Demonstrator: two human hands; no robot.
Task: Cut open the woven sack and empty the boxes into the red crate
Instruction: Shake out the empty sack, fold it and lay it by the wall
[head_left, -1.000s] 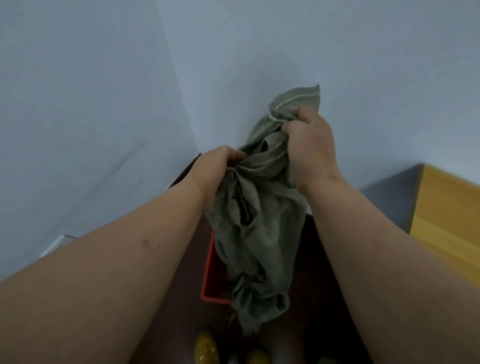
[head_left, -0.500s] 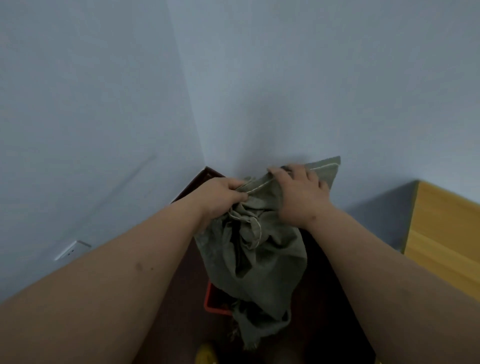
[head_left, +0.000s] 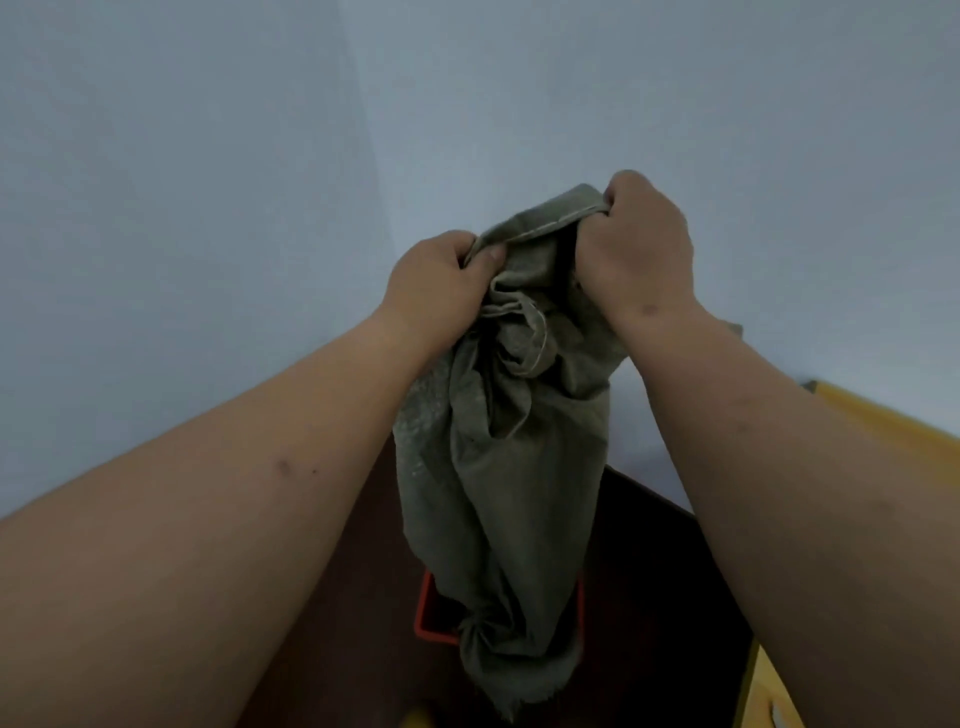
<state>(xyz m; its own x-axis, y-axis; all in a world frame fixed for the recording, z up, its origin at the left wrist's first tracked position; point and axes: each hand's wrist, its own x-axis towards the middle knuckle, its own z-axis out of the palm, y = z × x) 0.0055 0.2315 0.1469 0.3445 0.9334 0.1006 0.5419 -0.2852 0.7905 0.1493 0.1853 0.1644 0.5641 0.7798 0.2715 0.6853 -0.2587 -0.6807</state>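
Note:
A grey-green woven sack (head_left: 498, 483) hangs limp and crumpled from both my hands, in front of a wall corner. My left hand (head_left: 436, 291) is closed on the sack's hemmed edge at the left. My right hand (head_left: 636, 249) grips the same edge higher up on the right. The sack's frayed lower end dangles over the red crate (head_left: 423, 610), of which only the left rim shows under the cloth. No boxes are visible; the crate's inside is hidden by the sack.
The crate sits on a dark brown surface (head_left: 665, 597) in the corner of pale blue-grey walls (head_left: 208, 208). A yellow wooden edge (head_left: 893, 421) runs along the right. Something yellow (head_left: 415, 719) peeks in at the bottom edge.
Both hands dropped with the sack half a second ago, and have now risen again while still gripping its top edge. The sack hangs longer and straighter over the crate.

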